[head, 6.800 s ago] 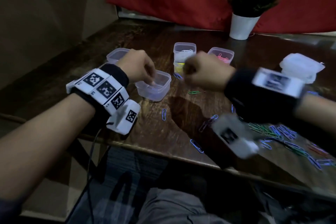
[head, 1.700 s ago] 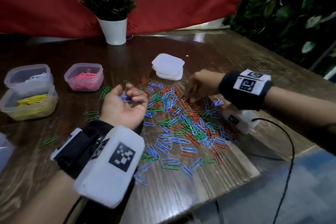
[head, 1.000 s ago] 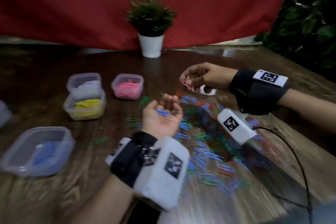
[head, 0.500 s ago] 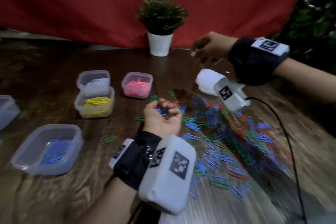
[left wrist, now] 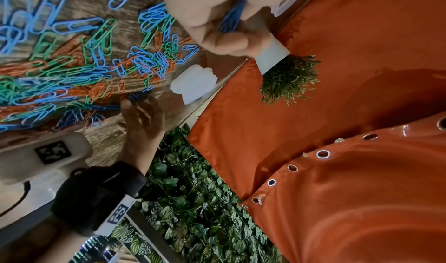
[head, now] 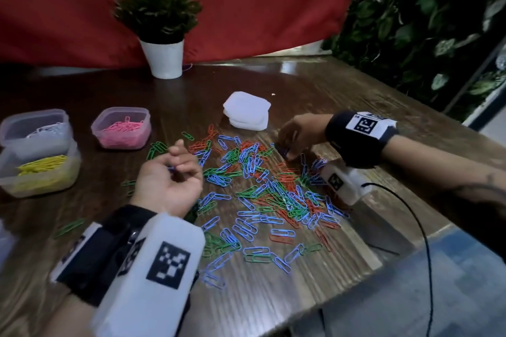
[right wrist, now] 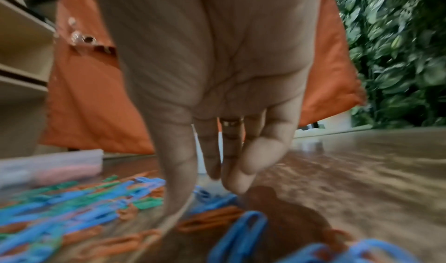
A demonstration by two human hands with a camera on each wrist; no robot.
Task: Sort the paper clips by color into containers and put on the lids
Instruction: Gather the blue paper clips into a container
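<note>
A pile of blue, green and red paper clips [head: 262,189] is spread over the wooden table [head: 342,96]. My left hand [head: 169,172] hovers palm up at the pile's left edge, its fingers curled around a bunch of blue paper clips [left wrist: 231,19]. My right hand [head: 295,139] reaches down onto the pile's far side, where thumb and fingertips [right wrist: 236,181] pinch a blue clip [left wrist: 138,96]. A tub of pink clips [head: 120,128] stands at the left. Beside it, a tub of white clips [head: 35,128] is stacked on a tub of yellow clips [head: 41,172].
A stack of white lids [head: 246,109] lies just behind the pile. A potted plant [head: 164,44] stands at the back before a red curtain. A few green clips [head: 68,227] lie scattered at the left. The table's corner [head: 383,262] is close on the right.
My right hand has come down from near the plant to the far side of the pile. My left hand has stayed cupped around its blue clips. The view has swung right.
</note>
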